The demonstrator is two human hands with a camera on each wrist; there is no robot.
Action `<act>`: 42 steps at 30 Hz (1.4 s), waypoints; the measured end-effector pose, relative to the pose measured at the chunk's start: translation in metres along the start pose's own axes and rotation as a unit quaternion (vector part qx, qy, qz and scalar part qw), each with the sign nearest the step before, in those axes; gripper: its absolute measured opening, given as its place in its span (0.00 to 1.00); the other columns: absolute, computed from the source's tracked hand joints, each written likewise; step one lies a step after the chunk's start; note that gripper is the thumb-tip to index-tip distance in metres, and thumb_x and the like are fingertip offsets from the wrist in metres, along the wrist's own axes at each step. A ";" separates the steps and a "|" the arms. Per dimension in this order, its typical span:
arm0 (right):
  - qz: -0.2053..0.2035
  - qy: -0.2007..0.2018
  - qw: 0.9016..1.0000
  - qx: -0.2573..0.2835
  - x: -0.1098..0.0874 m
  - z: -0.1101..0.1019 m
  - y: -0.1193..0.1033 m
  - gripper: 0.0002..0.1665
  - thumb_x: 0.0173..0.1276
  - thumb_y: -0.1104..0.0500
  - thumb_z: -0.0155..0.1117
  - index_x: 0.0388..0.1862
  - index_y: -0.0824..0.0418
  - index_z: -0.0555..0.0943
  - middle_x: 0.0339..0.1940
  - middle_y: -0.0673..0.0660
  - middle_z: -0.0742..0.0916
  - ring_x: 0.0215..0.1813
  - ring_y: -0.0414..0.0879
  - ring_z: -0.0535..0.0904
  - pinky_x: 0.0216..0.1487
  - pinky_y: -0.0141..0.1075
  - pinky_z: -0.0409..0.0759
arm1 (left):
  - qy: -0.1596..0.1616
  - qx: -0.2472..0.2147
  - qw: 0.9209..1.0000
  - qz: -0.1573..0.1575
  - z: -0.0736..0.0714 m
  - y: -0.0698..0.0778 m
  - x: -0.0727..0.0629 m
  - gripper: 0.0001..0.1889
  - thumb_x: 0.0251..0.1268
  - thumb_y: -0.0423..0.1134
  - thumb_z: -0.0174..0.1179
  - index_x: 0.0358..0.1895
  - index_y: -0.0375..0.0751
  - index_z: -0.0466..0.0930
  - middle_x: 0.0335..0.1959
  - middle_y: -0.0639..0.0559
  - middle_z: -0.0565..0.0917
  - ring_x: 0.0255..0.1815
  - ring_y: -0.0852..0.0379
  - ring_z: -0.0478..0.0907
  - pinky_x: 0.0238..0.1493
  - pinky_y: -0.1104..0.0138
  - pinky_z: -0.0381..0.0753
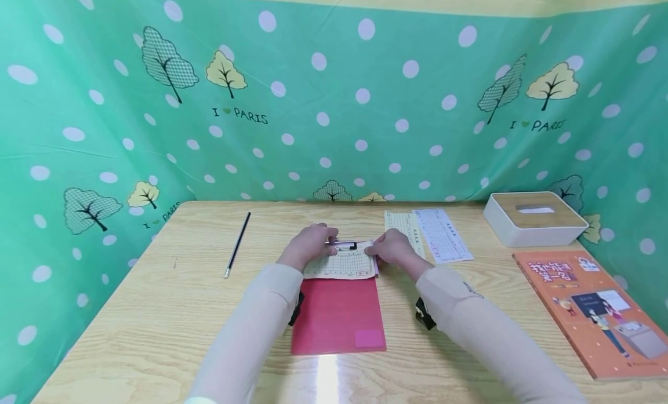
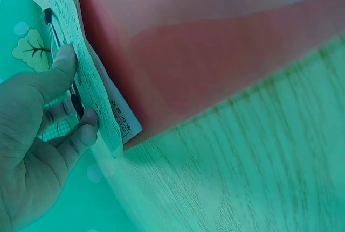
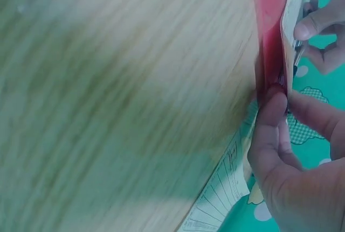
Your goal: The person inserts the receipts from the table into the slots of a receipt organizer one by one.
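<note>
A red clip folder point(image 1: 339, 317) lies on the table between both forearms. Over its top end lies a printed paper slip point(image 1: 341, 268), with the corner of another sheet showing beneath it in the left wrist view. At the top edge is a metal clip point(image 1: 344, 245) with black ends. My left hand point(image 1: 312, 243) pinches this clip, thumb on the paper side and fingers curled at its black end. With thumb and fingers, my right hand point(image 1: 392, 247) pinches the right edge of the slip at the folder's upper corner.
Behind my right hand lie a yellowish slip point(image 1: 404, 225) and a white slip point(image 1: 443, 236). A pencil point(image 1: 238, 244) is at the left. On the right are a tissue box point(image 1: 534, 218) and an orange book point(image 1: 595, 314). A green curtain point(image 1: 334, 102) borders the table's back.
</note>
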State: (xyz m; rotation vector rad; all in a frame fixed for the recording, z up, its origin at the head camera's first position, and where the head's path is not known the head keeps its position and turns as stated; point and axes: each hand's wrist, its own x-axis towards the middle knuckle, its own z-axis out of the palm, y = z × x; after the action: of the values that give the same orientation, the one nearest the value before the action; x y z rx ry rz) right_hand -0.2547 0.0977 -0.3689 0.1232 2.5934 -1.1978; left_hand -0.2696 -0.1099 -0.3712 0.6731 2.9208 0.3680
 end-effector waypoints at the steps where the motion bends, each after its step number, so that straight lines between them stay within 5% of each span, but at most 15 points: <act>1: 0.000 0.003 1.000 0.002 -0.001 0.000 0.000 0.14 0.67 0.61 0.72 0.23 0.64 0.81 0.24 0.54 0.84 0.27 0.43 0.77 0.30 0.32 0.74 | 0.000 0.000 1.000 0.001 0.000 0.000 0.000 0.10 0.65 0.41 0.70 0.35 0.44 0.76 0.34 0.48 0.80 0.35 0.52 0.75 0.43 0.58 0.78; 6: 0.000 0.016 1.000 0.016 -0.006 0.001 -0.001 0.09 0.67 0.62 0.72 0.33 0.68 0.86 0.31 0.59 0.88 0.32 0.47 0.84 0.37 0.36 0.80 | 0.003 0.005 1.000 0.008 0.001 -0.002 0.001 0.12 0.65 0.41 0.70 0.34 0.44 0.75 0.33 0.49 0.80 0.34 0.52 0.74 0.42 0.59 0.77; 18: 0.018 0.044 0.999 0.019 -0.004 0.007 0.000 0.08 0.67 0.61 0.72 0.34 0.67 0.87 0.33 0.58 0.89 0.32 0.45 0.81 0.29 0.31 0.73 | -0.015 -0.009 1.000 -0.007 -0.006 0.000 0.001 0.10 0.66 0.41 0.69 0.33 0.43 0.77 0.32 0.49 0.81 0.34 0.53 0.73 0.42 0.60 0.76; 42: 0.027 0.045 0.998 0.037 -0.003 0.012 0.000 0.20 0.68 0.54 0.72 0.20 0.63 0.79 0.19 0.53 0.82 0.22 0.42 0.72 0.26 0.33 0.68 | -0.024 -0.011 1.000 -0.004 -0.011 0.003 0.000 0.11 0.67 0.40 0.68 0.32 0.39 0.77 0.28 0.50 0.75 0.31 0.54 0.69 0.38 0.63 0.71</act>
State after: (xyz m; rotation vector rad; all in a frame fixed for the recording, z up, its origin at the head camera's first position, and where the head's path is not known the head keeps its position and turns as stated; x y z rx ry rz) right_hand -0.2490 0.0885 -0.3755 0.2658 2.6042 -1.2991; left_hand -0.2700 -0.1092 -0.3599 0.6577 2.8692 0.3774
